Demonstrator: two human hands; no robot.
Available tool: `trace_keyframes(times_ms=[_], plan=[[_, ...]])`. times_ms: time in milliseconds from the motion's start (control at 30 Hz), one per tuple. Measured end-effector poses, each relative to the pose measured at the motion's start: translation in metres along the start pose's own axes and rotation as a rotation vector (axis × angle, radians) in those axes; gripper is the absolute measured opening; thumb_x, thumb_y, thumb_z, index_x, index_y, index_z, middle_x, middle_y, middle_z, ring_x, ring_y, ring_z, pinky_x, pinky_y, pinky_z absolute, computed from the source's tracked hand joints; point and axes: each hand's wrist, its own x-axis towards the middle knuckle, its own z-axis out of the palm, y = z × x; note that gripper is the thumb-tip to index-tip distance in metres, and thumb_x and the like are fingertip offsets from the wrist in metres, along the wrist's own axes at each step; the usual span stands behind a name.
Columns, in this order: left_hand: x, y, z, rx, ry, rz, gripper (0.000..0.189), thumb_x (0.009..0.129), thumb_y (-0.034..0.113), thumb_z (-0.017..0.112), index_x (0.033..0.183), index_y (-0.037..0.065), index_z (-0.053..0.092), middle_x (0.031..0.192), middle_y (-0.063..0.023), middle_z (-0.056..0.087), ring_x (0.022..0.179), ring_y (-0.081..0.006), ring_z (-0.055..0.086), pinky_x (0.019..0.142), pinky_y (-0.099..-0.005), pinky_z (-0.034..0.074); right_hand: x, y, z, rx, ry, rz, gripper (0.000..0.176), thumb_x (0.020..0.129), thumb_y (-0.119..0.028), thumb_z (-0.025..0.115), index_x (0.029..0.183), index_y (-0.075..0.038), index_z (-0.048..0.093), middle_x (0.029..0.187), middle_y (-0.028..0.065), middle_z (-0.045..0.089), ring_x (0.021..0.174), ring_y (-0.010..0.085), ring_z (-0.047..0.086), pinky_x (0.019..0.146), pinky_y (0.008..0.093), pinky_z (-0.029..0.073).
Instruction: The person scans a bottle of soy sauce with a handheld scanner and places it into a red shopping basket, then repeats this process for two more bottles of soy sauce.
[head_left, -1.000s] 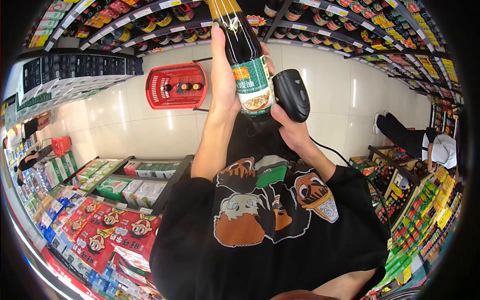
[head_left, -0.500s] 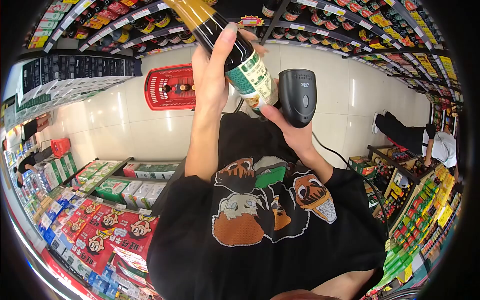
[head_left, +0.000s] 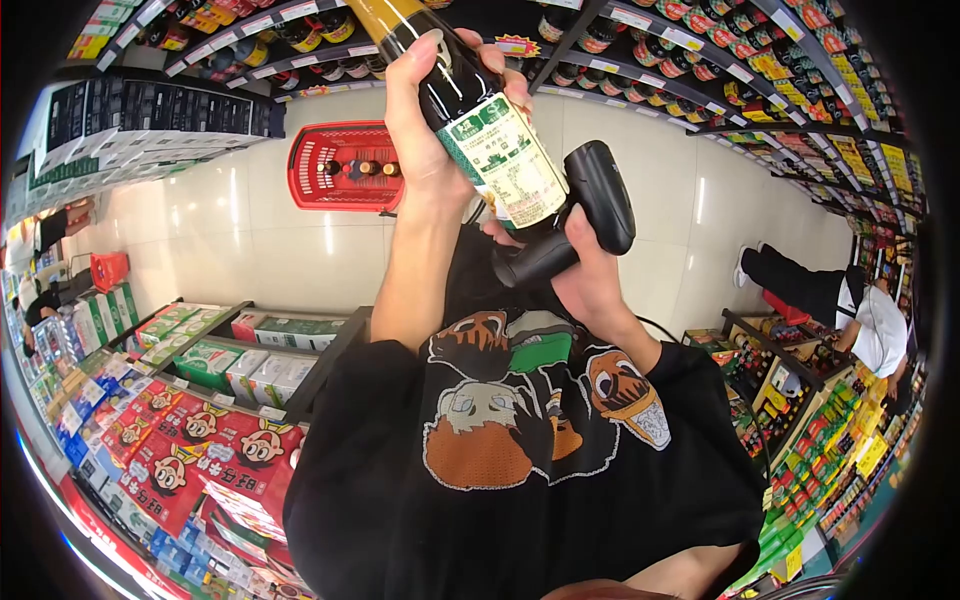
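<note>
So the left hand (head_left: 425,140) has its grip wrapped round a dark bottle (head_left: 505,160), tilted at 12 o'clock, printed label showing. The right hand's (head_left: 592,275) grip is closed on a black scanner (head_left: 604,195) at 1, right by the bottle's base. Past those, a red basket (head_left: 298,172) with small bottles (head_left: 366,168) on the floor (head_left: 270,250) around 11, red boxes (head_left: 215,450) at 8, another person (head_left: 880,330) at 3.
</note>
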Motion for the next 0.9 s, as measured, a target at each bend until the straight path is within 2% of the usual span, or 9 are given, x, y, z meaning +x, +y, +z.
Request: trace_keyframes(times_ms=[33, 100, 133, 200, 667, 733, 900], plan=[[-0.0004, -0.0004, 0.0002, -0.021, -0.023, -0.016, 0.044, 0.091, 0.046, 0.055, 0.109, 0.006, 0.055, 0.091, -0.0070, 0.057, 0.073, -0.0241, 0.056, 0.068, -0.0397, 0.049, 0.0000, -0.0009, 0.0031, -0.003, -0.005, 0.006, 0.065, 0.104, -0.041, 0.050, 0.151, 0.001, 0.032, 0.142, 0.0208, 0.051, 0.126, 0.0375, 0.056, 0.110, 0.0486, 0.044], [-0.0012, -0.0012, 0.0006, -0.040, -0.052, -0.034, 0.048, 0.090, 0.049, 0.054, 0.112, 0.006, 0.053, 0.091, -0.0068, 0.056, 0.071, -0.0234, 0.056, 0.067, -0.0394, 0.048, 0.0002, -0.0005, 0.0084, 0.030, 0.047, 0.060, 0.074, 0.103, -0.055, 0.042, 0.151, 0.000, 0.031, 0.141, 0.0235, 0.050, 0.122, 0.0422, 0.058, 0.108, 0.0491, 0.045], [-0.0008, -0.0015, -0.0001, -0.041, -0.050, -0.029, 0.048, 0.090, 0.049, 0.054, 0.112, 0.006, 0.053, 0.091, -0.0068, 0.056, 0.071, -0.0234, 0.056, 0.067, -0.0394, 0.048, 0.0007, -0.0016, 0.0088, 0.028, 0.044, 0.064, 0.074, 0.103, -0.055, 0.042, 0.151, 0.000, 0.031, 0.141, 0.0235, 0.050, 0.122, 0.0422, 0.058, 0.108, 0.0491, 0.045], [0.0007, -0.0026, -0.0019, -0.103, -0.107, -0.036, 0.041, 0.093, 0.046, 0.053, 0.105, 0.007, 0.056, 0.088, -0.0086, 0.060, 0.069, -0.0277, 0.063, 0.056, -0.0417, 0.054, 0.0007, -0.0038, 0.0081, 0.045, 0.019, 0.109, 0.077, 0.102, -0.058, 0.041, 0.151, 0.000, 0.031, 0.140, 0.0227, 0.051, 0.121, 0.0407, 0.058, 0.107, 0.0481, 0.046], [-0.0029, -0.0038, -0.0055, -0.086, -0.101, -0.029, 0.043, 0.091, 0.046, 0.055, 0.107, 0.007, 0.057, 0.088, -0.0092, 0.060, 0.068, -0.0275, 0.063, 0.058, -0.0415, 0.054, 0.0005, -0.0022, 0.0025, 0.059, -0.013, 0.131, 0.072, 0.102, -0.052, 0.044, 0.150, 0.000, 0.033, 0.139, 0.0212, 0.052, 0.122, 0.0399, 0.058, 0.108, 0.0491, 0.045], [-0.0041, -0.0031, -0.0067, -0.041, -0.139, -0.033, 0.050, 0.091, 0.050, 0.051, 0.114, 0.005, 0.052, 0.091, -0.0066, 0.056, 0.072, -0.0243, 0.056, 0.070, -0.0406, 0.049, 0.0004, -0.0027, 0.0025, 0.059, -0.010, 0.132, 0.071, 0.102, -0.052, 0.045, 0.150, 0.000, 0.033, 0.139, 0.0213, 0.052, 0.122, 0.0400, 0.058, 0.108, 0.0495, 0.044], [-0.0052, -0.0047, -0.0070, -0.013, -0.126, -0.022, 0.050, 0.091, 0.050, 0.051, 0.114, 0.005, 0.053, 0.091, -0.0066, 0.055, 0.072, -0.0242, 0.056, 0.069, -0.0400, 0.049, 0.0004, -0.0018, -0.0008, 0.043, -0.027, 0.128, 0.070, 0.102, -0.051, 0.045, 0.150, -0.001, 0.033, 0.138, 0.0218, 0.053, 0.120, 0.0399, 0.059, 0.109, 0.0504, 0.043]])
